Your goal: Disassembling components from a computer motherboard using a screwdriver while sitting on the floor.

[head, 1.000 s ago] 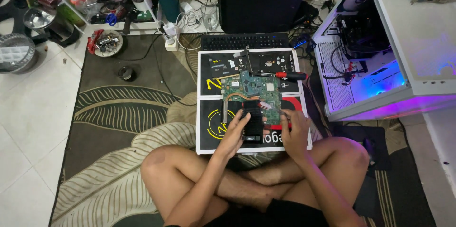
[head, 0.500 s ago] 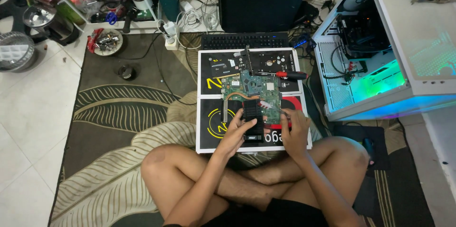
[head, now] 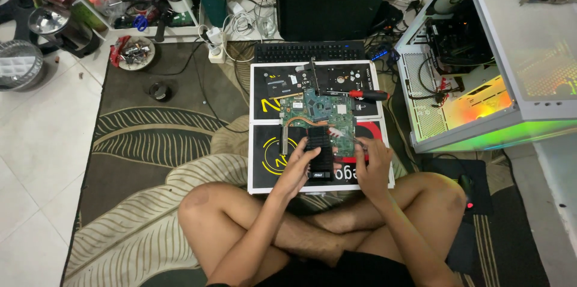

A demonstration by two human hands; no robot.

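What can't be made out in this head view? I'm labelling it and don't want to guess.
- Head view: what the right hand pinches; its fingers cover it.
- Near end of the black module under the left hand; the fingers cover its edge.
- Small parts on the green circuit board: too small.
- Contents of the round dish: too small.
- Open computer case: cut off by the right edge.

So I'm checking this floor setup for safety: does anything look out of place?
The white computer case stands open and lit beside the bare green circuit board, with cables tangled behind. A red-handled screwdriver lies loose on the mat.
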